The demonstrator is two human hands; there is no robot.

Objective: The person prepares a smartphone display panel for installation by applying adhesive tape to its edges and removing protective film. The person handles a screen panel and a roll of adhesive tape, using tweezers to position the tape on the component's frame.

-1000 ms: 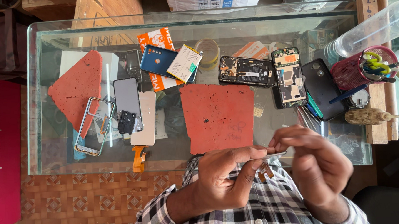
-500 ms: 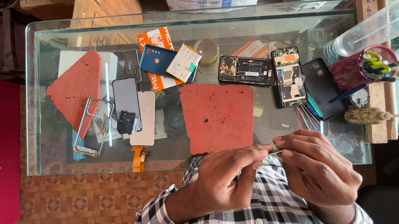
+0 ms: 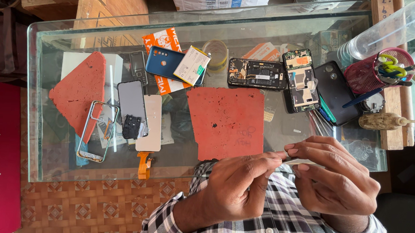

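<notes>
Over glass table [image 3: 43, 98] (phone parts, red mats), hands [image 3: 289, 182] pinching small strip [image 3: 304, 162]

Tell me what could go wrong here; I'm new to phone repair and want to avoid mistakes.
1. The left hand and right hand pinch a thin pale strip in the air over the lap; if it slips, it may fall off the table.
2. Two opened phones lie bare among loose tools; a stray sleeve could drag parts across them.
</notes>
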